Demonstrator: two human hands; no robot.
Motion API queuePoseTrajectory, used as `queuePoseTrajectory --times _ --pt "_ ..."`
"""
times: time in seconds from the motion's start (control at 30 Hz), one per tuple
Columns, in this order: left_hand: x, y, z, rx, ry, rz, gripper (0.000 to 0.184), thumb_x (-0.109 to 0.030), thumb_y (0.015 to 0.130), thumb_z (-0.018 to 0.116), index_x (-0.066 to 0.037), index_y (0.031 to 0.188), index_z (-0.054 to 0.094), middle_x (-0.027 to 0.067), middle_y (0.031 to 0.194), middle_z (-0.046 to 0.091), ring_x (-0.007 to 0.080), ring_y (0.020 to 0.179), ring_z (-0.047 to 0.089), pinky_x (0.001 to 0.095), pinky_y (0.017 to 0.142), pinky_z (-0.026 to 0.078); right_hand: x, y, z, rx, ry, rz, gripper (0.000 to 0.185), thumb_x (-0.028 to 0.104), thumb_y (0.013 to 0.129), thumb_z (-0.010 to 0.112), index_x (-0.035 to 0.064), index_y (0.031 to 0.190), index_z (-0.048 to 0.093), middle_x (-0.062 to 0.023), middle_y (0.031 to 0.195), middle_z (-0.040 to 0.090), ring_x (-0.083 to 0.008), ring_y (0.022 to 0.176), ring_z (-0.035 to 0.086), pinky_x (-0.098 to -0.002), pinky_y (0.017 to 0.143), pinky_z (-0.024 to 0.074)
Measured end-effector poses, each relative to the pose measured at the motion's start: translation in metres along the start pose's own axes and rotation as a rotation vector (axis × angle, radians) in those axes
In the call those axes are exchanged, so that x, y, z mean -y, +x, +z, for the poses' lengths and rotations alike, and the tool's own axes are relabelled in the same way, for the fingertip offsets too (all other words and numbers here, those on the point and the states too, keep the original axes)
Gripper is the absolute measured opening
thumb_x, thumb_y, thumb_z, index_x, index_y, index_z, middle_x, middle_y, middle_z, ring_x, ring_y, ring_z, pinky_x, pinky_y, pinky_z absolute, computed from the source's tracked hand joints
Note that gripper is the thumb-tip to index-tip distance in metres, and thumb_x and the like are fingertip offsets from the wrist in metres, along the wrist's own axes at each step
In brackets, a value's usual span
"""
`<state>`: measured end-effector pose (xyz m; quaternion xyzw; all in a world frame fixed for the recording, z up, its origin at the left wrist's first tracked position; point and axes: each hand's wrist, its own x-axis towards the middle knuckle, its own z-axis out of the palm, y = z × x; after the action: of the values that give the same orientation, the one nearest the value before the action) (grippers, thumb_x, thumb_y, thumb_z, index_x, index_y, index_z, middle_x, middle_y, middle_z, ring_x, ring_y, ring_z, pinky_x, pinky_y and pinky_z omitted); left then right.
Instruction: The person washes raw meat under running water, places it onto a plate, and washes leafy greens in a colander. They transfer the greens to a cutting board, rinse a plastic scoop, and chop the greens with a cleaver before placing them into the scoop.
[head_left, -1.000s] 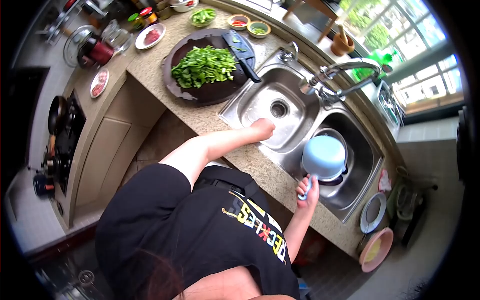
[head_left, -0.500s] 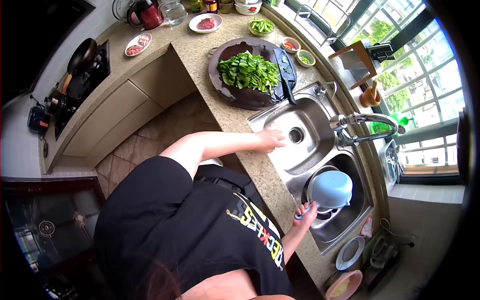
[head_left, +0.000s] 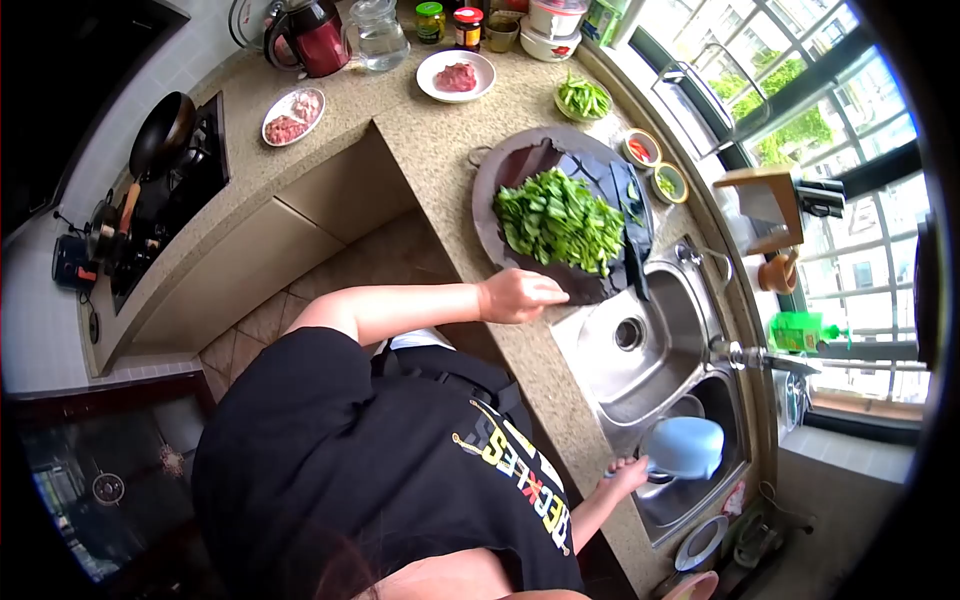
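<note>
My right hand [head_left: 628, 474] grips the handle of a light-blue water scoop [head_left: 684, 448] over the right basin [head_left: 722, 400], and the outside of its bowl shows. Beneath the scoop, a round metal vessel [head_left: 686, 407] is partly hidden. My left hand [head_left: 522, 296] holds nothing; its fingers are loosely bent above the counter edge, beside the round dark cutting board [head_left: 490, 215]. Chopped green leaves [head_left: 560, 218] are heaped on the board. A cleaver [head_left: 636, 225] lies at the board's window-side edge, its dark handle pointing toward the left basin [head_left: 600, 350].
A faucet [head_left: 740, 354] stands behind the sink. Plates of raw meat [head_left: 455, 77], a bowl of green pieces [head_left: 583, 98] and small bowls [head_left: 641, 148] surround the board. A wok [head_left: 165, 130] sits on the stove. A green bottle [head_left: 800, 331] stands by the window.
My left hand has moved from over the left basin back to beside the cutting board. My right hand keeps hold of the scoop over the right basin. The view has shifted.
</note>
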<state>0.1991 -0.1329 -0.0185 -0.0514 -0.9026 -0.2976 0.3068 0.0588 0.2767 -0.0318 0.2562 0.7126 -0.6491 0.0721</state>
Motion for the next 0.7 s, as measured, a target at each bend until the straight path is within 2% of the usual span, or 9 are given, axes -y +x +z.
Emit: queuePoseTrajectory --times 0.13,0.17,0.23,0.3,0.37,0.43,0.47,0.6,0.7 --pt "0.061 -0.02 -0.097 -0.263 0.023 -0.344 0.032 0.005 0.076 0.056 -0.005 0.106 0.064 0.0108 0.088 0.064 0.0226 0.074 0.064 0.031 0.066 0.053 0.01 -0.054 0.044 0.015 0.101 0.106 0.021 0.029 0.095 0.047 0.0107 0.087 0.043 0.0015 0.06 0.035 -0.009 0.042 0.033 -0.0256 0.034 0.0256" --pt "0.08 -0.024 -0.117 -0.336 0.049 -0.464 0.029 0.006 0.079 0.055 -0.004 0.105 0.064 0.0111 0.087 0.064 0.02 0.074 0.064 0.029 0.066 0.053 -0.005 -0.05 0.043 -0.019 -0.055 -0.002 0.021 0.028 0.095 0.047 0.0102 0.086 0.043 0.0014 0.06 0.035 -0.0087 0.042 0.033 -0.0252 0.035 0.0258" --pt "0.145 -0.046 -0.134 -0.608 -0.109 -0.66 0.019 -0.003 0.084 0.056 -0.005 0.101 0.066 0.0091 0.084 0.066 0.0164 0.067 0.063 0.0289 0.062 0.051 -0.007 -0.07 0.065 -0.062 -0.201 -0.11 0.02 0.027 0.095 0.046 0.0096 0.084 0.043 0.0012 0.06 0.035 -0.0085 0.043 0.033 -0.0247 0.035 0.0259" --pt "0.212 -0.066 -0.154 -0.762 -0.139 -0.894 0.014 -0.005 0.086 0.058 -0.004 0.098 0.065 0.0056 0.077 0.064 0.0122 0.065 0.061 0.0257 0.06 0.05 0.015 -0.12 0.099 -0.033 -0.029 0.058 0.021 0.026 0.095 0.046 0.0094 0.083 0.043 0.001 0.06 0.035 -0.0081 0.042 0.033 -0.0246 0.034 0.0264" --pt "0.249 -0.061 -0.183 -0.871 -0.573 -1.241 0.022 -0.012 0.094 0.049 -0.003 0.114 0.053 0.0084 0.085 0.06 0.0177 0.073 0.063 0.0291 0.065 0.055 0.012 -0.138 0.113 -0.058 -0.032 0.042 0.018 0.024 0.095 0.046 0.0083 0.087 0.043 0.0006 0.06 0.035 -0.0084 0.042 0.033 -0.0245 0.034 0.0272" --pt "0.291 -0.063 -0.197 -0.946 -0.865 -1.371 0.026 -0.015 0.095 0.049 -0.003 0.118 0.046 0.0144 0.091 0.058 0.0266 0.078 0.064 0.0372 0.069 0.057 0.004 -0.142 0.113 -0.08 -0.217 -0.137 0.019 0.026 0.094 0.049 0.0104 0.084 0.042 0.0011 0.06 0.035 -0.0086 0.041 0.033 -0.0261 0.033 0.0264" --pt "0.309 -0.062 -0.198 -0.965 -0.986 -1.363 0.031 -0.019 0.095 0.048 0.001 0.118 0.041 0.0221 0.096 0.057 0.0349 0.086 0.063 0.0448 0.075 0.056 0.005 -0.145 0.113 -0.067 -0.211 -0.109 0.018 0.026 0.094 0.049 0.0089 0.09 0.044 0.0012 0.061 0.035 -0.0084 0.041 0.034 -0.0254 0.034 0.0282" --pt "0.343 -0.036 -0.2 -0.982 -1.215 -1.373 0.039 -0.02 0.097 0.047 0.011 0.118 0.037 0.0302 0.103 0.055 0.0397 0.093 0.061 0.049 0.082 0.054 0.016 -0.174 0.125 -0.105 -0.321 -0.252 0.02 0.021 0.095 0.051 0.0029 0.102 0.044 -0.0009 0.064 0.039 -0.008 0.043 0.036 -0.0241 0.034 0.0299" --pt "0.361 -0.032 -0.195 -1.071 -1.342 -1.346 0.034 -0.02 0.096 0.05 0.01 0.111 0.045 0.0237 0.092 0.06 0.0333 0.08 0.065 0.0409 0.072 0.058 0.021 -0.186 0.134 -0.017 -0.377 -0.359 0.019 0.017 0.093 0.053 0.0013 0.101 0.046 -0.0021 0.067 0.041 -0.0091 0.044 0.037 -0.0253 0.037 0.0313"
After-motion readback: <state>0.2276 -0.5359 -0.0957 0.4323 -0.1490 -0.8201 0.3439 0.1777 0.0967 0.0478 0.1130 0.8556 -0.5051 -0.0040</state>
